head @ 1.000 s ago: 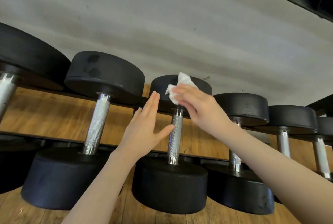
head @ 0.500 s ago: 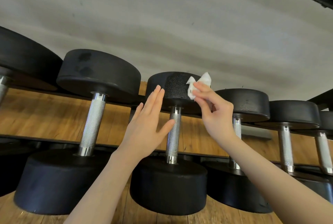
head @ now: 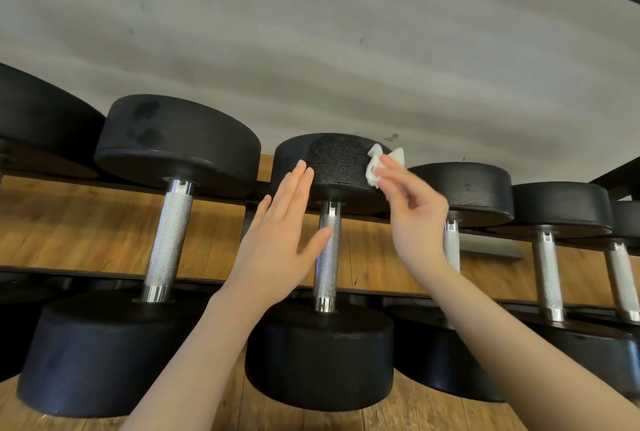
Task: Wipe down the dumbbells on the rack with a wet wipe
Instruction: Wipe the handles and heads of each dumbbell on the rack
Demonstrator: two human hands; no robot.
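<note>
A pale wall (head: 311,32) fills the upper part of the view. Below it a rack (head: 86,268) with dark rails carries a row of black dumbbells, and a wooden floor (head: 69,222) shows between the rails. The big dumbbell (head: 169,240) on the left has two darker spots on its far end. The middle dumbbell (head: 327,257) lies just beside it, with a rough metal handle, and a patch of its far end looks darker and grainy. To the right there is a smaller dumbbell (head: 464,188), partly hidden by the right arm.

The left hand (head: 277,240) is flat with straight fingers and holds nothing; its thumb is in front of the middle handle. The right hand (head: 412,216) pinches a crumpled white wipe (head: 377,164) at the fingertips. The wipe is at the right edge of the middle dumbbell's far end, and I cannot tell whether it touches.
</note>
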